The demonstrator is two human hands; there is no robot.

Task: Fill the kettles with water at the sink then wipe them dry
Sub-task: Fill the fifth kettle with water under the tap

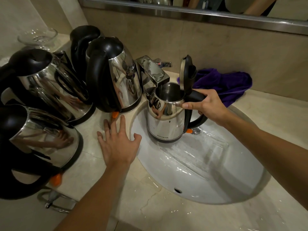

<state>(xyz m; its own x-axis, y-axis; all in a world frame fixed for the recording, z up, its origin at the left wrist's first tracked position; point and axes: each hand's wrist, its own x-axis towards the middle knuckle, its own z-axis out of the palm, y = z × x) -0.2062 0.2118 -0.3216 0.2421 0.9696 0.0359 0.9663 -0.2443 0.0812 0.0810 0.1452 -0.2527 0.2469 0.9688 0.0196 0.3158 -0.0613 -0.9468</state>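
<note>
Beige stone counter fills the scene, the white sink sunk into it on the right. Four closed steel kettles crowd the left: near-left kettle, one behind it, the middle kettle by the basin's edge, a black-topped one at the far back. The open kettle sits inside the basin, lid flipped upright, mouth just under the chrome faucet. Right hand curls around its black handle, thumb along the rim. Left hand lies flat, fingers spread, on the counter at the basin's edge, holding nothing. Purple cloth is bunched far right; glass bowl far left.
</note>
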